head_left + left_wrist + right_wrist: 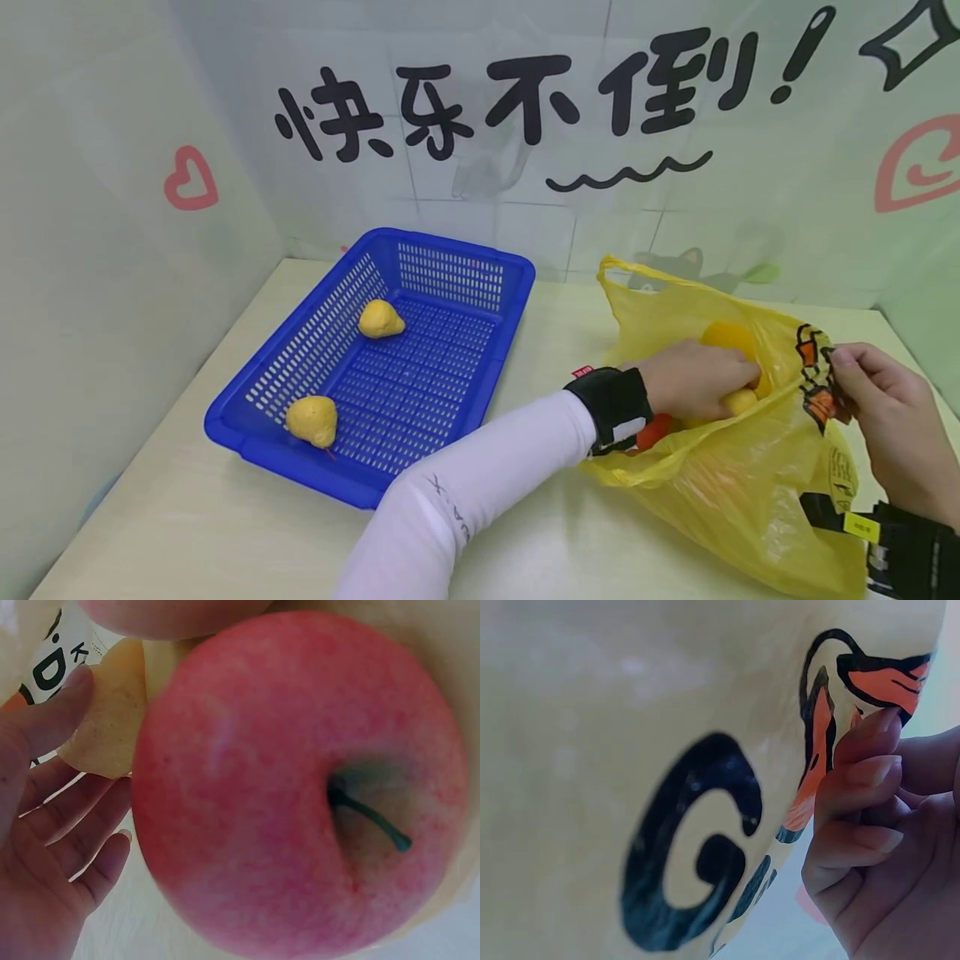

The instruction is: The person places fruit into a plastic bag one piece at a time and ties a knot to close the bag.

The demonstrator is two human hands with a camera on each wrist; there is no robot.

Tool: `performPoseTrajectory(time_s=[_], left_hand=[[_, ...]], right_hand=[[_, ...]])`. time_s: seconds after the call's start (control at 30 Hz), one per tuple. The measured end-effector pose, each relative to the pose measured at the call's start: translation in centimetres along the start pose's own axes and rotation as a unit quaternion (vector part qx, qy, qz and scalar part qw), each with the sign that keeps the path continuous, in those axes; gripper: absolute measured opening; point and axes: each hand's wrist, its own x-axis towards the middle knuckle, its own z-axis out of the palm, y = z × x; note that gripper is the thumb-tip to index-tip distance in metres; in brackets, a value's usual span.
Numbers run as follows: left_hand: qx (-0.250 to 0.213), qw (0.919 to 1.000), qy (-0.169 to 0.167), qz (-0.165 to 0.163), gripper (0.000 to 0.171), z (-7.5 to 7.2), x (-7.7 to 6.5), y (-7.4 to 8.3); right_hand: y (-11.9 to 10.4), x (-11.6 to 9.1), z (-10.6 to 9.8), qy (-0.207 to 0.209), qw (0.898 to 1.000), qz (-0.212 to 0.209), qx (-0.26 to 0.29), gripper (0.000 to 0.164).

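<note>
My left hand (pixel 697 379) reaches inside a yellow plastic bag (pixel 742 475), its thumb and fingers around a yellow pear (pixel 740 402). In the left wrist view the pear (pixel 112 712) lies between the thumb and fingers of the left hand (pixel 52 847). A large red apple (pixel 292 787) with a dark stem hides much of that view, and a paler fruit (pixel 172 615) shows at its top. My right hand (pixel 892 408) pinches the bag's printed edge at the right; in the right wrist view the fingers of this hand (pixel 885 840) curl at the bag's edge.
A blue plastic basket (pixel 517 292) stands on the left of the pale table (pixel 540 517). Two yellow pears lie in it, one pear (pixel 381 319) towards the back and another pear (pixel 312 421) near the front left. A printed wall covering (pixel 495 225) hangs behind.
</note>
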Motion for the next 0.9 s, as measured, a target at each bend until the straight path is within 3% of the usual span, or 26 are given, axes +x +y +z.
performPoseTrajectory(time_s=[0.13, 0.5, 0.73, 0.9], left_hand=[[0.010, 0.9999, -0.003, 0.014, 0.025, 0.1, -0.1, -0.1], [-0.052, 0.9982, -0.024, 0.016, 0.049, -1.1, -0.6, -1.3], [-0.060, 0.9976, -0.028, -0.018, 0.048, -2.1, -0.8, -1.7], [-0.060, 0.9975, -0.029, -0.023, 0.051, -3.2, -1.2, -2.3]], right_hand=[[0.0, 0.0, 0.0, -0.002, 1.000, 0.001, 0.005, 0.016], [-0.1, 0.0, -0.2, -0.002, 1.000, 0.003, 0.006, 0.016], [0.1, 0.1, -0.3, -0.003, 1.000, 0.005, 0.010, 0.016], [0.2, 0.0, -0.3, -0.008, 1.000, -0.003, 0.015, 0.016]])
